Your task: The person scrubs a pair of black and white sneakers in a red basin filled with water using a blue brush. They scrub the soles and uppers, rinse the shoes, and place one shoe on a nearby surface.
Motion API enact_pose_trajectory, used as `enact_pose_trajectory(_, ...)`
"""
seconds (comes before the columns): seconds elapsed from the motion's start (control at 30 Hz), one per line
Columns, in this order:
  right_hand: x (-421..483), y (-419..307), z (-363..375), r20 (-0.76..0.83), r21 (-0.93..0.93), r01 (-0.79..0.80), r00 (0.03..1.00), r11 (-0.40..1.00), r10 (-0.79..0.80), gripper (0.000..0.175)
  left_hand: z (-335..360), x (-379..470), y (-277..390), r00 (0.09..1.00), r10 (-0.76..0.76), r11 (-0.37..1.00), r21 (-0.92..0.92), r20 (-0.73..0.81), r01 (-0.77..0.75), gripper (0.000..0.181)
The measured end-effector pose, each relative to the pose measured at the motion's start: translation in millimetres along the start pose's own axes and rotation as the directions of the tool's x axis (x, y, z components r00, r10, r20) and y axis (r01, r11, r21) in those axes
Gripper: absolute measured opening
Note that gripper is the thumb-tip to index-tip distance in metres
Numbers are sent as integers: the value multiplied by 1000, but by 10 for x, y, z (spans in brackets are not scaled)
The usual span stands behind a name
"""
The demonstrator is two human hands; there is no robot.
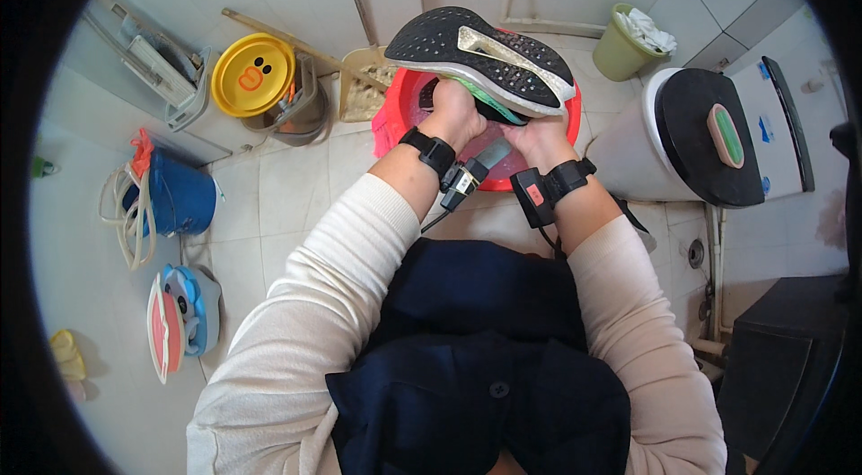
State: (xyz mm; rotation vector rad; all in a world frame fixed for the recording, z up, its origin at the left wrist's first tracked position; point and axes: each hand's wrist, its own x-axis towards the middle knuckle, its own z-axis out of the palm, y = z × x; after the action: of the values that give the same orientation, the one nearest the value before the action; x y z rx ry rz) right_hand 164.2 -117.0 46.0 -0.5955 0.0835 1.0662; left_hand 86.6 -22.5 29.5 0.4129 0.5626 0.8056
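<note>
A sneaker (485, 61) is held over a red basin (574, 118), its black studded outsole with a white midsole facing up. My left hand (458, 108) grips its near side, beside a bright green patch of the upper. At the heel end, my right hand (542, 138) holds the shoe from below; its fingers are hidden by the sole. Cloudy, sudsy water (508, 168) stands in the basin. A dark item (426, 96) shows by its left inner wall, too covered to identify. Pink cloth (385, 125) hangs over the left rim.
Beyond the basin stand a dustpan (353, 98) and a green wastebin (616, 47). At right is a toilet with a black lid (697, 131) bearing a brush (726, 135). To the left are a yellow basin (236, 98), a blue bucket (182, 195) and a blue children's potty (205, 313).
</note>
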Motion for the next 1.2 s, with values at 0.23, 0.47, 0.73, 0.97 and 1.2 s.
enact_pose_trajectory(0.23,5,11,-60,0,-18,-23,1000,1000,23,40,22,-43,1,1000,-1,998,67,-3,1,41)
enact_pose_trajectory(0.47,97,-77,-251,248,-96,-167,951,981,186,36,-66,29,48,1000,0,999,43,3,-1,34)
enact_pose_trajectory(0.73,28,-275,-86,56,-175,-184,979,967,196,42,-184,-35,333,962,-272,936,226,-24,270,35)
enact_pose_trajectory(0.97,32,-353,-109,177,-140,-98,977,985,123,35,-144,-212,416,935,-342,828,440,-97,348,36)
enact_pose_trajectory(1.2,-347,-800,254,425,-557,253,905,791,10,40,-311,-98,393,960,-265,422,906,85,36,36)
